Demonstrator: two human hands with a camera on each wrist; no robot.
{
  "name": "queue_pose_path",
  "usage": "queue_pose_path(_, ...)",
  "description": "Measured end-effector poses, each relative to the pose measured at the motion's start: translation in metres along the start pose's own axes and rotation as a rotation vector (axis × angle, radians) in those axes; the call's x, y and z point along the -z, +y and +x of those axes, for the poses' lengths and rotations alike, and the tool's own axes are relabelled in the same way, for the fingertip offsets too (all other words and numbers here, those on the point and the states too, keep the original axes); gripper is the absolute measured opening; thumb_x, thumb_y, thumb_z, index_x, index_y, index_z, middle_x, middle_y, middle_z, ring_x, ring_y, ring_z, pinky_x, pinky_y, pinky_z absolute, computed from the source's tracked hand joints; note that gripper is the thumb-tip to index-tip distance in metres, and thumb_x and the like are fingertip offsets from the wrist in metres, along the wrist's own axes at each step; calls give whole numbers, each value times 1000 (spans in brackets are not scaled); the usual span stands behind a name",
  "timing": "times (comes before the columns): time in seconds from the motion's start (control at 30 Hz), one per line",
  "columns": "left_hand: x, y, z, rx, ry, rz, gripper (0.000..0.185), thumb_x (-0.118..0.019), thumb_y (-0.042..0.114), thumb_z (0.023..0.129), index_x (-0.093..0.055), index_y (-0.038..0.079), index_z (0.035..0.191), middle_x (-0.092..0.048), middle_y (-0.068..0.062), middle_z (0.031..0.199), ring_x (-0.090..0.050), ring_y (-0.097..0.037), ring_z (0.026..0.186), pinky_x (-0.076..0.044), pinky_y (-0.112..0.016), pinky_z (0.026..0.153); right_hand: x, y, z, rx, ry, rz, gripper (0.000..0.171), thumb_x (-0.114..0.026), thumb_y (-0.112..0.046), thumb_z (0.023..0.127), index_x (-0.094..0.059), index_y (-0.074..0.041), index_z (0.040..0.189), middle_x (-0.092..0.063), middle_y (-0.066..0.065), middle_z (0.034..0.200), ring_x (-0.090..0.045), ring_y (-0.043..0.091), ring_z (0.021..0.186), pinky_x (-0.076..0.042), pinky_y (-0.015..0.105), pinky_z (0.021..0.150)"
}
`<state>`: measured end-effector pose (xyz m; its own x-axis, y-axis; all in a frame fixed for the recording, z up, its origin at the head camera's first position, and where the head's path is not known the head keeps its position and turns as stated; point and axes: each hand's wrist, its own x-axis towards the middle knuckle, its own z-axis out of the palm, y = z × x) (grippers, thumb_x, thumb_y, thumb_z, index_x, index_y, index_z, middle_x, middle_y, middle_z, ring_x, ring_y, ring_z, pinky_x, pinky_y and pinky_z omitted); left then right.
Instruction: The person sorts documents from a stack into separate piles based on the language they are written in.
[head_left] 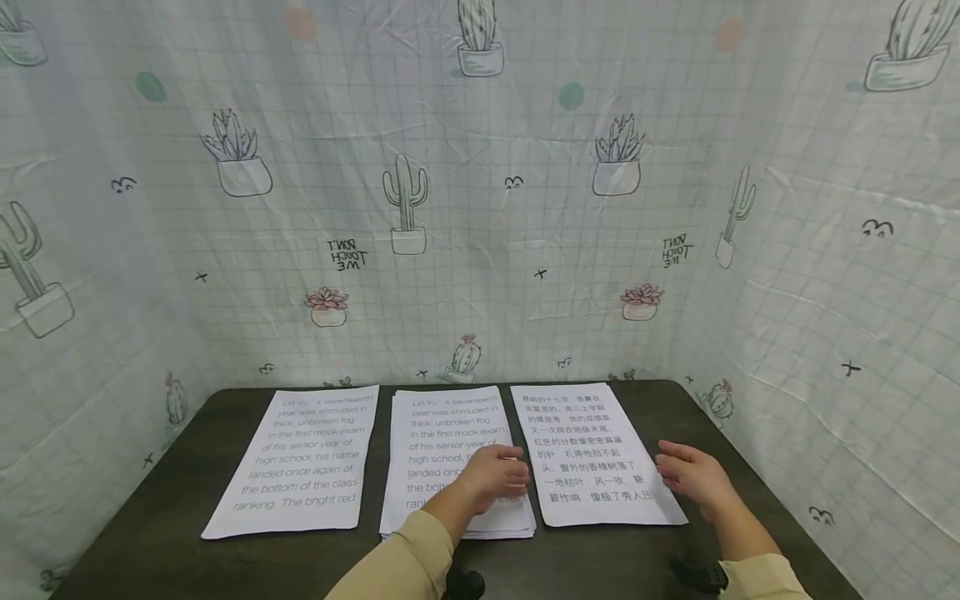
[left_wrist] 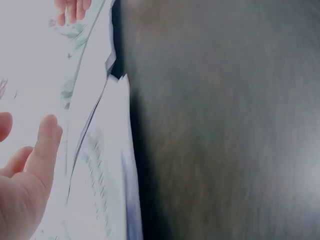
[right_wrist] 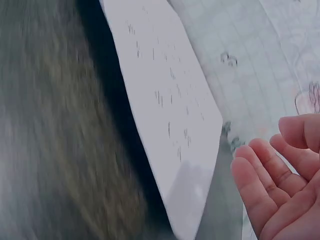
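Observation:
My left hand [head_left: 495, 479] is over the lower right part of the middle paper stack [head_left: 442, 417], covering some of its English print. Its fingers are relaxed and hold nothing; the left wrist view shows the fingers [left_wrist: 44, 150] spread apart. Beside the lower right edge of the sheet with Chinese print [head_left: 600, 500] is my right hand [head_left: 697, 477], its palm turned inward. In the right wrist view its fingers [right_wrist: 265, 175] bend loosely around nothing. The right sheet lies flat, while the middle stack shows several layered edges at its bottom.
A third sheet with English print [head_left: 300, 458] lies at the left of the dark table [head_left: 135, 517]. Light cloth [head_left: 480, 217] printed with potted cacti encloses the table at the back and both sides.

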<state>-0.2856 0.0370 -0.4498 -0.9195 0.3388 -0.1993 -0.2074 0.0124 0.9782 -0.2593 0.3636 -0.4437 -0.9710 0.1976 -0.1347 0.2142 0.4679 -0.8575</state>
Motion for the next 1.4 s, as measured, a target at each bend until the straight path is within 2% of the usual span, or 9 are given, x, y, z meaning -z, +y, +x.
queue_pose_path(0.17,28,2,-2,-30,-2,-6,49,-59,1,88,-49,-12,134,-58,-30,128,-69,-27,100,-59,-40,86,-22,-16,2,0,-35,51,56,-51,-18,100,-34,11,145,-41,36,142,-62,29,112,-57,37,91)
queue_pose_path(0.3,53,4,-6,-35,14,7,51,-59,3,90,-46,-11,138,-54,-32,134,-68,-31,105,-59,-39,88,-41,-26,3,11,-72,97,55,-52,-16,100,-34,12,144,-45,36,139,-62,29,111,-57,38,91)
queue_pose_path(0.5,88,7,-12,-42,54,2,55,-58,4,93,-39,-11,142,-48,-34,140,-62,-40,117,-57,-42,92,-68,-43,5,44,-126,130,54,-52,-15,100,-36,12,144,-44,36,141,-60,32,115,-56,39,93)
queue_pose_path(0.7,119,7,-20,-56,114,16,54,-57,4,93,-40,-12,141,-46,-35,140,-61,-41,117,-57,-42,92,-94,-57,5,62,-154,134,50,-52,-14,100,-40,10,142,-46,34,140,-59,36,118,-55,42,95)
queue_pose_path(1.07,159,1,-37,-83,226,88,53,-57,2,92,-41,-13,140,-48,-35,138,-62,-36,114,-57,-42,92,-133,-72,4,64,-180,151,46,-55,-11,96,-48,8,138,-54,31,133,-63,34,111,-56,44,92)
queue_pose_path(1.23,172,-6,-43,-50,281,100,53,-58,-2,89,-42,-15,137,-49,-36,135,-64,-34,110,-58,-41,90,-147,-75,2,56,-185,149,45,-56,-9,95,-49,9,136,-56,31,130,-63,35,111,-56,45,92)
queue_pose_path(1.4,178,-13,-46,-16,326,109,53,-60,-3,86,-45,-15,135,-53,-34,132,-66,-31,106,-59,-38,87,-157,-77,1,46,-197,150,45,-56,-7,94,-50,9,135,-58,30,129,-64,34,111,-55,46,93)
